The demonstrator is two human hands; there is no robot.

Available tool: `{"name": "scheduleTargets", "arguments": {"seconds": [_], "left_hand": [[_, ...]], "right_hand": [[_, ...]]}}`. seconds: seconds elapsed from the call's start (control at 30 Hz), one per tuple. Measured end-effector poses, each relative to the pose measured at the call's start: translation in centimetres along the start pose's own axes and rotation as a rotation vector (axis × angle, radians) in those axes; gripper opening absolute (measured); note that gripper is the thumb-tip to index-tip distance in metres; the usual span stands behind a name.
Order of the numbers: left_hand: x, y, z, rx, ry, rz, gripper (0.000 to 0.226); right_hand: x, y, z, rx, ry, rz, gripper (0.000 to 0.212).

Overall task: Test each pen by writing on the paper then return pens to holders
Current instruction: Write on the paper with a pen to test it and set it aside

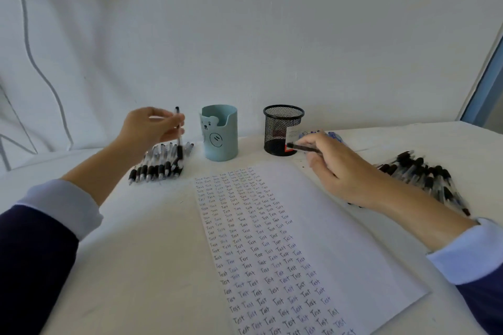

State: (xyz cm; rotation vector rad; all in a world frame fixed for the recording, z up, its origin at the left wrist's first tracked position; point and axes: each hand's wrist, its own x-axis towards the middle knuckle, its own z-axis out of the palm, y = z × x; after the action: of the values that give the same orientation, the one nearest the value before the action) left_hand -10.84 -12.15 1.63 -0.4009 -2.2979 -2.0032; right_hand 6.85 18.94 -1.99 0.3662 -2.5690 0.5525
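Two pens in hand. Left hand [148, 130] pinches a clear pen [179, 141] near upright in its fingertips, above the row of pens [159, 164]. Blue bear holder [220, 136], then black mesh holder [280, 128]; paper [321, 226] with columns of "Test" lies before both. Right hand [334, 166] grips a black pen [303, 147], near level, tip beside the mesh holder. Pen pile [424, 177] far right.
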Motion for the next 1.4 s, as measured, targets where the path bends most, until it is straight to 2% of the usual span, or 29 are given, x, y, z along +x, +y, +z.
{"name": "scheduleTargets", "arguments": {"seconds": [0.1, 0.2, 0.27, 0.33, 0.4, 0.5, 0.63, 0.7, 0.73, 0.8, 0.83, 0.93, 0.97, 1.03, 1.1, 1.17, 1.2, 1.27, 1.33, 1.4], "left_hand": [[1.0, -2.1, -1.0, 0.291, 0.013, -0.052, 0.023], [1.4, -3.0, -0.6, 0.581, 0.092, 0.058, 0.02], [1.3, -3.2, -0.4, 0.711, 0.085, 0.127, 0.019], [1.4, -3.7, -0.2, 0.793, 0.054, 0.166, 0.019], [1.4, -4.1, 0.0, 0.817, 0.033, 0.201, 0.013], [1.6, -4.7, 0.2, 0.85, 0.036, 0.254, 0.01], [2.0, -5.5, 0.2, 0.875, 0.102, 0.229, 0.017], [2.2, -5.8, 0.2, 0.938, 0.146, 0.198, 0.025], [2.3, -6.0, 0.2, 0.96, 0.151, 0.189, 0.029], [2.4, -6.2, 0.1, 0.961, 0.135, 0.178, 0.034], [2.5, -6.1, 0.0, 0.939, 0.131, 0.185, 0.035], [2.1, -4.8, 0.5, 0.784, 0.165, 0.34, 0.032], [1.6, -4.0, 1.0, 0.706, 0.19, 0.431, 0.029], [0.0, -2.3, 2.5, 0.552, 0.212, 0.644, 0.019], [-2.1, -0.7, 4.3, 0.488, 0.127, 0.841, 0.013], [-4.0, -0.1, 6.2, 0.492, -0.094, 0.931, 0.012], [-4.7, -0.2, 7.2, 0.528, -0.233, 0.915, 0.014], [-5.4, -1.5, 8.7, 0.647, -0.485, 0.8, 0.031], [-5.6, -3.2, 9.3, 0.719, -0.644, 0.66, 0.05], [-5.5, -4.2, 9.3, 0.767, -0.715, 0.548, 0.049]], "right_hand": [[-0.3, -0.4, 0.3, 0.038, -0.093, 0.013, 0.035], [-0.4, -1.0, 0.2, -0.014, -0.129, 0.01, 0.038], [-0.4, -1.4, 0.1, -0.053, -0.117, 0.011, 0.037], [-0.4, -2.0, 0.0, 0.051, -0.128, 0.096, 0.055], [-0.4, -2.5, -0.2, 0.159, -0.152, 0.176, 0.062], [-0.3, -2.9, -0.3, 0.304, -0.123, 0.194, 0.053], [0.0, -3.3, -0.4, 0.584, -0.093, 0.21, 0.053], [0.0, -3.3, -0.4, 0.619, -0.132, 0.221, 0.054], [-0.1, -3.6, -0.4, 0.607, -0.156, 0.212, 0.048], [-0.1, -4.2, -0.2, 0.598, -0.138, 0.181, 0.021], [-0.1, -4.4, -0.1, 0.641, -0.115, 0.199, 0.025], [0.1, -4.2, -0.3, 0.873, -0.143, 0.405, 0.053], [0.0, -3.9, -0.4, 0.868, -0.158, 0.461, 0.055], [-0.1, -3.5, -0.3, 0.834, -0.15, 0.526, 0.045], [-0.2, -3.4, 0.0, 0.888, -0.148, 0.557, 0.033], [-0.3, -3.5, 0.2, 0.925, -0.163, 0.563, 0.026], [-0.3, -3.6, 0.3, 0.903, -0.174, 0.552, 0.021], [-0.6, -3.8, 0.6, 0.789, -0.19, 0.515, 0.01], [-0.9, -4.1, 1.0, 0.662, -0.17, 0.436, 0.028], [-1.1, -4.7, 1.3, 0.585, -0.096, 0.34, 0.04]]}}
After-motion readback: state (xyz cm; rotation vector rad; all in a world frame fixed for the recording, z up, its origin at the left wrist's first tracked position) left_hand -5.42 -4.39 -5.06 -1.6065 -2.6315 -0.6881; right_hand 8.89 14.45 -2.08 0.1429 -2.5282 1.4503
